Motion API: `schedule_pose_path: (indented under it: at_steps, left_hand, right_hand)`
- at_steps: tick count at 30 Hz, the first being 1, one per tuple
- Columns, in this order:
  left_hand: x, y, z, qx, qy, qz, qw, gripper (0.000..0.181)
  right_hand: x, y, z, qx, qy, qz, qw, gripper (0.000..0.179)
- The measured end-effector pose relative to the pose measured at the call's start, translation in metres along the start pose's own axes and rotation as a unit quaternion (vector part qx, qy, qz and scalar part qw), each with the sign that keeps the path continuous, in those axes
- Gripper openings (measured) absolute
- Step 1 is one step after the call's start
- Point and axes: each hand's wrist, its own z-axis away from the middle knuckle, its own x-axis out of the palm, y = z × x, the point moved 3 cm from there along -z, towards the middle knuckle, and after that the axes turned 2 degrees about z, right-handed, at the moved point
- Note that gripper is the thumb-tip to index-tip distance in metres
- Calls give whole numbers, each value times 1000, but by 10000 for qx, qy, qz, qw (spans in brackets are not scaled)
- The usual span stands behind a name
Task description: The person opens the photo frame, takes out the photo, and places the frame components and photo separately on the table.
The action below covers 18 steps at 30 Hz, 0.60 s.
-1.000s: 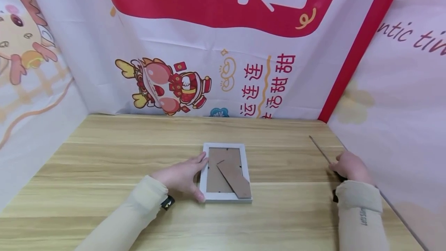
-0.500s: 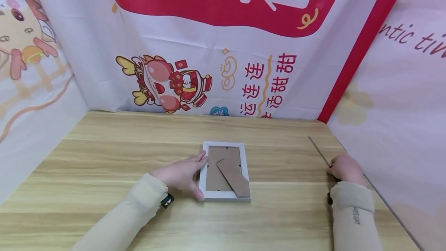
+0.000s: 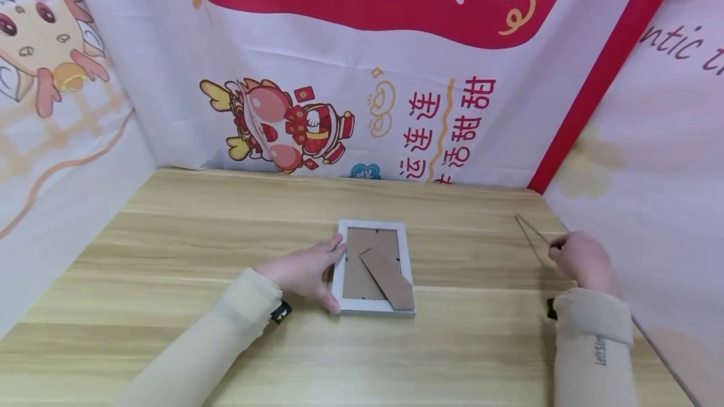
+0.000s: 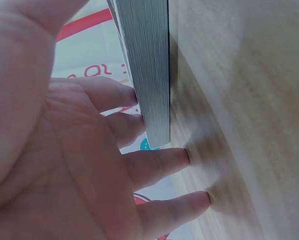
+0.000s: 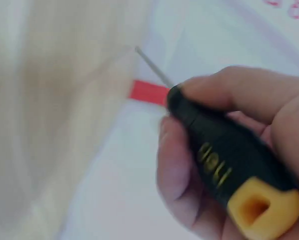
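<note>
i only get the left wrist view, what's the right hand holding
Observer: The right hand holds a screwdriver.
Operator: ok and the thing with the grey edge by the left hand, which way up is it
Observer: It's a frame, lying with its back up.
Operator: anything on that back
Observer: A brown stand runs slantwise across it, wide end at the near right corner.
</note>
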Motion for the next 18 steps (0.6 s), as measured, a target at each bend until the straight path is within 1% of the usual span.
schedule_pose_path:
  at_steps: [5, 8, 10, 13, 14, 16, 18]
  left_hand:
    - [0, 1, -1, -52, -20, -38, 10000, 119]
    - [1, 0, -3, -54, -21, -75, 10000, 119]
    - [1, 0, -3, -82, -28, -92, 9999, 119]
    - [0, 0, -3, -123, -47, -66, 9999, 120]
    - [0, 0, -3, -136, -60, -60, 9999, 120]
    - [0, 0, -3, -136, -61, -64, 9999, 120]
    - [1, 0, -3, -126, -64, -93, 9999, 121]
  right_hand:
    - [-15, -27, 6, -163, 513, -510, 9972, 36]
    - [-22, -44, 9, -341, 760, -684, 9942, 41]
    - [-26, -57, 12, -530, 911, -774, 9914, 40]
    - [-31, -80, 18, -1016, 949, -799, 9871, 34]
    - [-32, -87, 20, -1203, 914, -813, 9852, 29]
    - [-33, -102, 23, -1572, 721, -931, 9805, 21]
    - [-33, -115, 27, -1954, 693, -854, 9745, 15]
